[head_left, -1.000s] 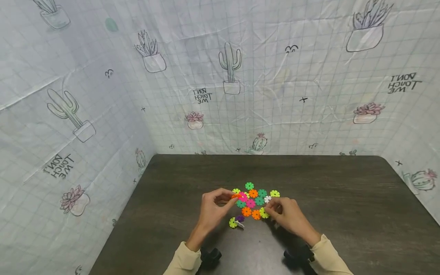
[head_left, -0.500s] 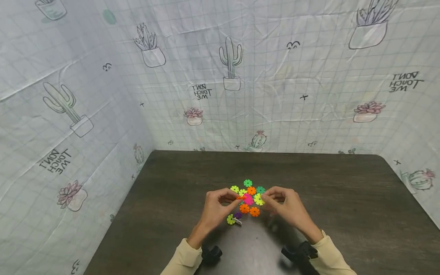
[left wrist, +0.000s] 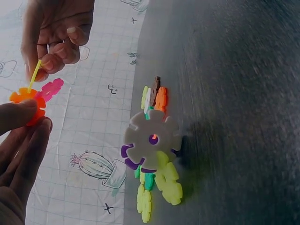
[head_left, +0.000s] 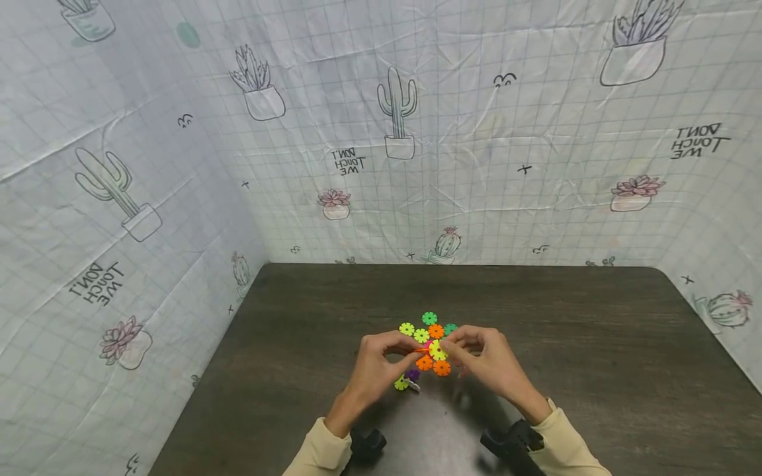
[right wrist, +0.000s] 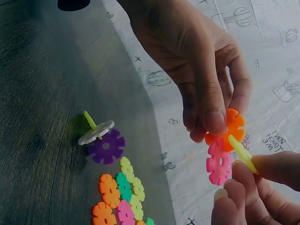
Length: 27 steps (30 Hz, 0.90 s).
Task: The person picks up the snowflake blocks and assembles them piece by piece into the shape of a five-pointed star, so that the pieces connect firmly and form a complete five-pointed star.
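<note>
My left hand (head_left: pixel 381 367) pinches an orange notched disc (right wrist: pixel 236 123) between thumb and fingers. A pink notched disc (right wrist: pixel 215 164) is joined to that orange one. My right hand (head_left: pixel 494 363) pinches a yellow notched disc (right wrist: pixel 243 154), held edge-on to the orange disc. In the wrist views the yellow rim meets the orange disc; how deep it sits in a slot I cannot tell. Both hands are raised above the table, close together. Nearer me lies a joined piece made of a white disc (left wrist: pixel 140 140), a purple disc (right wrist: pixel 108 147) and another yellow disc (left wrist: pixel 169 183).
Several loose flat discs lie beyond and below the hands, among them a green disc (head_left: pixel 429 318) and an orange one (head_left: pixel 442 368). The dark wooden table (head_left: pixel 565 317) is backed by a cactus-print cloth (head_left: pixel 476 165). Black wrist straps (head_left: pixel 368 446) sit by the sleeves.
The right hand has picked up the yellow disc from the pile and moved it left to the orange disc. The left hand has shifted slightly right, still pinching the orange disc.
</note>
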Each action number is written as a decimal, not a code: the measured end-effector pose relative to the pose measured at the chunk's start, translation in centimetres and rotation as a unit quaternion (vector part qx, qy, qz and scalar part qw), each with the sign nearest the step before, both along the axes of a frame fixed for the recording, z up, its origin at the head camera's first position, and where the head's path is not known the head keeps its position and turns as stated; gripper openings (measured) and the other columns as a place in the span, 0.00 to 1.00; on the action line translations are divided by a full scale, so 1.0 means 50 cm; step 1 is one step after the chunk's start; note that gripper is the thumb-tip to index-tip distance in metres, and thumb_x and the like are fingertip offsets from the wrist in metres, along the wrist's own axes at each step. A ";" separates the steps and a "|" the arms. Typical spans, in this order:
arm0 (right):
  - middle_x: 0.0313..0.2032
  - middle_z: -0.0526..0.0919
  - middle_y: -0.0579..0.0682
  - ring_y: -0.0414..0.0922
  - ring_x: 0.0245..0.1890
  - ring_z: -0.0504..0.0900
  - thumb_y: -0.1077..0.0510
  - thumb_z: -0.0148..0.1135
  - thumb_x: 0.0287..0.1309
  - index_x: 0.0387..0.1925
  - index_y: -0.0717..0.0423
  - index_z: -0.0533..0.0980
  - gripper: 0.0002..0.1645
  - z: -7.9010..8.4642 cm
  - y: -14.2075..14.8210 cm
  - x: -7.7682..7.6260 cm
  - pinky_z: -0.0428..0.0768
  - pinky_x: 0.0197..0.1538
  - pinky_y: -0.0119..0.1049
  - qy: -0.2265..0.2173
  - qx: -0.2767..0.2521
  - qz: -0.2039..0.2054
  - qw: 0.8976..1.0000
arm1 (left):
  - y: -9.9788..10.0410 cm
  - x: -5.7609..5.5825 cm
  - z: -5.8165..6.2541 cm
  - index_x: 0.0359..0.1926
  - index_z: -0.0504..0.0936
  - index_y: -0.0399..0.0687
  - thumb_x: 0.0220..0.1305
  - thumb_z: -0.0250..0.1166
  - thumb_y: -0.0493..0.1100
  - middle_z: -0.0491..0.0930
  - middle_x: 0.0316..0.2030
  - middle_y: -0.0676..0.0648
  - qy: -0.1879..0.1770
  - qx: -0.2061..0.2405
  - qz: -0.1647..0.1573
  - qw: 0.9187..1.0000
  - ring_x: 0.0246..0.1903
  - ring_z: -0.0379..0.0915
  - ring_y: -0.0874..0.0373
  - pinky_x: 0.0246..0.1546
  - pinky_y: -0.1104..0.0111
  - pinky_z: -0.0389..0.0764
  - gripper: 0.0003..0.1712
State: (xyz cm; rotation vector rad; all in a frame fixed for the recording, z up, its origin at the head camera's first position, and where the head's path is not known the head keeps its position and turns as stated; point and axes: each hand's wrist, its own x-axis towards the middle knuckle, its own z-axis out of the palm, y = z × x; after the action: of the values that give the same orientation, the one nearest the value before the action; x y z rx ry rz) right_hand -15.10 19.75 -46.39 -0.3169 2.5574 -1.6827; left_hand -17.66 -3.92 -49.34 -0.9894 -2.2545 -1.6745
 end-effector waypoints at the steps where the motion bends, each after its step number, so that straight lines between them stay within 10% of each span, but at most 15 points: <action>1: 0.35 0.91 0.58 0.40 0.28 0.87 0.48 0.68 0.69 0.41 0.55 0.86 0.13 0.000 0.000 0.001 0.88 0.31 0.47 0.000 0.000 0.000 1.000 | 0.001 0.001 0.000 0.42 0.90 0.49 0.65 0.74 0.38 0.92 0.39 0.49 0.004 -0.002 0.000 1.000 0.38 0.90 0.60 0.42 0.69 0.89 0.06; 27: 0.31 0.89 0.62 0.52 0.27 0.89 0.50 0.70 0.68 0.40 0.61 0.84 0.16 -0.013 0.001 0.010 0.89 0.36 0.45 -0.017 -0.025 0.015 0.999 | 0.002 0.008 -0.004 0.40 0.93 0.46 0.62 0.75 0.37 0.92 0.36 0.50 0.094 -0.054 0.017 0.994 0.35 0.88 0.66 0.41 0.77 0.86 0.05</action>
State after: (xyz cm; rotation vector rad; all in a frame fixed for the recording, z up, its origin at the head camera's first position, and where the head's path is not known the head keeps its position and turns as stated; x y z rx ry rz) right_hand -14.61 19.82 -47.02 -0.3259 2.4782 -1.7283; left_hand -17.28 -3.82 -49.53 -1.0753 -2.2442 -1.3947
